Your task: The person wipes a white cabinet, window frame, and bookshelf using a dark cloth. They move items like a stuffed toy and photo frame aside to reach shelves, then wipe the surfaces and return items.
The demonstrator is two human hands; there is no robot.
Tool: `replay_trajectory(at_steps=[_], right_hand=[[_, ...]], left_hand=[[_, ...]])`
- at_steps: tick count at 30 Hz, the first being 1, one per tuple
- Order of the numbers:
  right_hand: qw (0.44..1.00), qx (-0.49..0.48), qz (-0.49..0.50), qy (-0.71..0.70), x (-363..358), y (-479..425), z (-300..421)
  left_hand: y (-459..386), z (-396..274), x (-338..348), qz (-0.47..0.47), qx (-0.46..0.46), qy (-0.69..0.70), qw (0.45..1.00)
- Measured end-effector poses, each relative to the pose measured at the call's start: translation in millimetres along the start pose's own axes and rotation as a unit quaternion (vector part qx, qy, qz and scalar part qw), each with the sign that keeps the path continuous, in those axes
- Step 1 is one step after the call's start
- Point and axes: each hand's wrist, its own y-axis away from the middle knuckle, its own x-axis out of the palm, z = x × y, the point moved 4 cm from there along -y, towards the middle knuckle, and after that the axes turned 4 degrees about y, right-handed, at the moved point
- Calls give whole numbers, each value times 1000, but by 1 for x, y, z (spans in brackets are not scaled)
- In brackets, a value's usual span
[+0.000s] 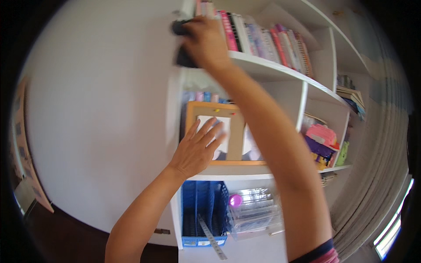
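Observation:
My right hand (207, 42) is raised to the left end of the upper shelf (263, 62), blurred, with its fingers closed around a dark cloth (186, 58). Part of the cloth hangs below the hand, beside the shelf's upright. Lower down, my left hand (197, 149) is spread in front of a wood-framed cork board (236, 131) and holds nothing. Whether its fingertips touch the board I cannot tell. White sheets (225, 126) and a yellow push pin (217, 110) show on the board. My right forearm hides the board's right side.
Books and spiral notebooks (263, 42) stand along the upper shelf. Below the board are a blue plastic file holder (205, 203) with a ruler (210, 236) and clear plastic containers (255, 210). A pink and purple toy (320, 139) sits at right, near a pale curtain (371, 171).

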Motion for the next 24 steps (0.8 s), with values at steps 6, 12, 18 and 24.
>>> replay_trajectory(at_steps=[6,12,18,24], right_hand=[[991,-11,117,55,3,45,-37],[988,27,52,140,-144,101,-160],[921,201,115,314,-185,107,-201],[991,63,-4,119,-109,90,-139]], left_hand=[[-46,-45,55,18,88,42,995],[-77,-60,68,-7,134,41,990],[-97,-56,63,-1,213,32,977],[-87,-68,61,-4,218,61,974]])
